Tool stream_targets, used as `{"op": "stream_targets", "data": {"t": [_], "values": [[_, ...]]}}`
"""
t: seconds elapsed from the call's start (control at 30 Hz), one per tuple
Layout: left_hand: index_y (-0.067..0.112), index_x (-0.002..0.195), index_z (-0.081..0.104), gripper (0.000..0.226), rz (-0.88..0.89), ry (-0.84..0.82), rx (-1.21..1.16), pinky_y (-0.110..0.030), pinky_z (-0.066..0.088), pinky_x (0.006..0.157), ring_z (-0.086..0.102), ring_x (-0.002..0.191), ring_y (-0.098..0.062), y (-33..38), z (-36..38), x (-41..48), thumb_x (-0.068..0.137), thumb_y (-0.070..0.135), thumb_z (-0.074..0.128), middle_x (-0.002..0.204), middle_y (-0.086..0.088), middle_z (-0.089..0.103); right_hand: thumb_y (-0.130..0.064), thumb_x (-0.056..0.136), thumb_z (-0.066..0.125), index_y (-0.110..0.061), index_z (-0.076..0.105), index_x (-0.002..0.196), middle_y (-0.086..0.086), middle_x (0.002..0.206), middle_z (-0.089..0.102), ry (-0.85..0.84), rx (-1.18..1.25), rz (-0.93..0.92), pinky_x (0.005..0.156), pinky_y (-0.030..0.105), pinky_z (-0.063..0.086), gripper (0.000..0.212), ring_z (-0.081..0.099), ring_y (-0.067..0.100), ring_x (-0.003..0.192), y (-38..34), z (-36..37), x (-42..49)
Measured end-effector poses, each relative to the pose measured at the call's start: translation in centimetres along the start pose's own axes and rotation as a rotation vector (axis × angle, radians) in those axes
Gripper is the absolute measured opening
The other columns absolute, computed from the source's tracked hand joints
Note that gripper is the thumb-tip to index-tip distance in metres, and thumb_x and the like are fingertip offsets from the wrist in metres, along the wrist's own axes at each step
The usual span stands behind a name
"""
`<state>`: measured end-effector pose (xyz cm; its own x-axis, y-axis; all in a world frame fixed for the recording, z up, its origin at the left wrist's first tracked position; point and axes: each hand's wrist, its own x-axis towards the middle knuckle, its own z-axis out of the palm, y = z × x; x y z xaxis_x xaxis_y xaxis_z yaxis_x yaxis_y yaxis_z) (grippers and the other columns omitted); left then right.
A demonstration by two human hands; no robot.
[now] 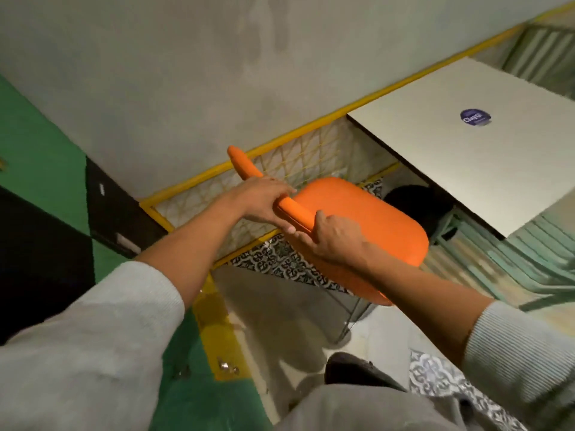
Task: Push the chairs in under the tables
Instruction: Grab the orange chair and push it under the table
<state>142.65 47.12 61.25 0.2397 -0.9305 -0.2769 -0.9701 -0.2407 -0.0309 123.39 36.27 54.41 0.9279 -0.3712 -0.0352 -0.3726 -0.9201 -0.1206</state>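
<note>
An orange chair (367,219) with thin metal legs stands in the middle of the view, its seat pointing toward a pale square table (485,169) at the right. The seat's far edge is close to the table's near edge, outside it. My left hand (264,199) is closed over the curved top of the orange backrest. My right hand (333,239) grips the same backrest rail a little lower and to the right. Both forearms reach forward from grey sleeves.
A grey wall with a yellow-framed lattice panel (280,169) runs behind the chair. A round blue sticker (475,117) lies on the table. A dark round table base (417,209) sits below the tabletop. Green slatted furniture (510,259) stands at the right. My dark shoe (357,368) is on the floor.
</note>
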Motion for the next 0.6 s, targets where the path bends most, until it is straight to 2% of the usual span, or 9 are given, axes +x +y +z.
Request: {"op": "stream_targets", "data": {"t": [0.07, 0.17, 0.27, 0.4, 0.5, 0.6], "values": [[0.037, 0.146, 0.060, 0.105, 0.106, 0.005, 0.042, -0.048, 0.047, 0.111, 0.061, 0.131, -0.023, -2.1, 1.2, 1.7, 0.066, 0.105, 0.055, 0.142, 0.006, 0.068, -0.077, 0.098, 0.042, -0.014, 0.056, 0.105, 0.016, 0.098, 0.073, 0.036, -0.033, 0.054, 0.056, 0.037, 0.036, 0.065, 0.069, 0.038, 0.077, -0.5, 0.4, 0.3], [0.043, 0.127, 0.069, 0.100, 0.189, 0.079, 0.052, -0.047, 0.051, 0.104, 0.068, 0.114, -0.015, -4.9, 2.7, 3.8, 0.061, 0.113, 0.043, 0.120, 0.018, 0.075, -0.085, 0.095, 0.033, -0.018, 0.048, 0.088, 0.008, 0.073, 0.064, 0.101, -0.084, 0.116, 0.044, 0.033, 0.031, 0.069, 0.043, 0.025, 0.048, -0.7, 1.0, 0.7], [0.043, 0.113, 0.071, 0.092, 0.254, 0.160, 0.033, -0.043, 0.055, 0.096, 0.070, 0.100, -0.011, -7.5, 4.1, 5.5, 0.060, 0.113, 0.044, 0.105, 0.021, 0.076, -0.089, 0.094, 0.025, -0.019, 0.045, 0.080, 0.000, 0.058, 0.043, 0.157, -0.069, 0.139, 0.039, 0.030, 0.034, 0.074, 0.034, 0.020, 0.041, -0.6, 1.7, 0.9], [0.040, 0.107, 0.070, 0.085, 0.339, 0.252, -0.039, -0.033, 0.049, 0.083, 0.069, 0.091, -0.009, -11.7, 4.8, 6.9, 0.062, 0.110, 0.050, 0.100, 0.020, 0.075, -0.089, 0.094, 0.032, -0.019, 0.041, 0.074, -0.004, 0.053, 0.025, 0.166, -0.057, 0.192, 0.039, 0.029, 0.024, 0.073, 0.023, 0.021, 0.040, -0.7, 1.3, 0.8], [0.036, 0.106, 0.073, 0.084, 0.430, 0.305, -0.059, -0.035, 0.051, 0.084, 0.072, 0.090, -0.012, -14.3, 5.3, 8.2, 0.065, 0.106, 0.056, 0.100, 0.016, 0.077, -0.090, 0.093, 0.031, -0.020, 0.040, 0.074, 0.000, 0.053, 0.039, 0.130, -0.051, 0.236, 0.044, 0.031, 0.024, 0.073, 0.029, 0.027, 0.041, -1.2, 1.5, 0.9], [0.027, 0.099, 0.078, 0.079, 0.541, 0.411, -0.035, -0.040, 0.053, 0.081, 0.075, 0.085, -0.022, -15.5, 6.6, 9.6, 0.069, 0.099, 0.065, 0.093, 0.005, 0.080, -0.092, 0.090, 0.036, -0.021, 0.043, 0.077, 0.004, 0.061, 0.061, 0.106, -0.082, 0.321, 0.048, 0.033, 0.027, 0.073, 0.055, 0.034, 0.046, -1.9, 1.5, 1.0]]}}
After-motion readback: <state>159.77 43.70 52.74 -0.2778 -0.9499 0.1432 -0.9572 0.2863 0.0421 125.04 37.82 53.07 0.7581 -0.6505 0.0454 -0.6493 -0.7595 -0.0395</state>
